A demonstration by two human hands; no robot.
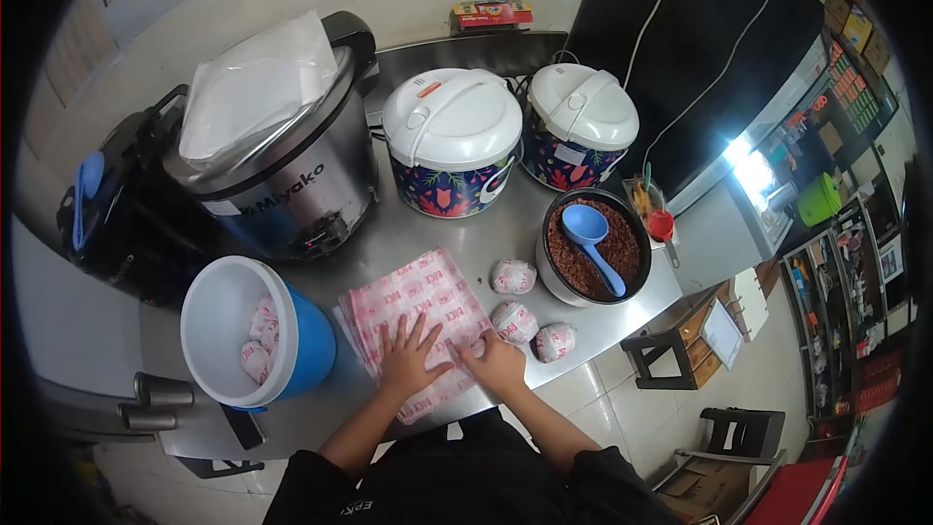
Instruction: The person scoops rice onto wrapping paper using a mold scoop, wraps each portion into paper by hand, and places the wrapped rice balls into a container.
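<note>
While left hand (413,358) lies on wrappers (413,294), right hand (496,364) touches edge.

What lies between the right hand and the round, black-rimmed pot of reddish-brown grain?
Two round bundles in red-printed white paper lie between the right hand and the pot, seen in the head view.

The person wears a plain black top (457,486) with loose, wide sleeves that end near the elbows, leaving the forearms bare. Small, pale lettering (356,507) marks the dark cloth low on the left side, only partly readable. Both the left hand (410,358) and the right hand (497,367) are bare.
</note>
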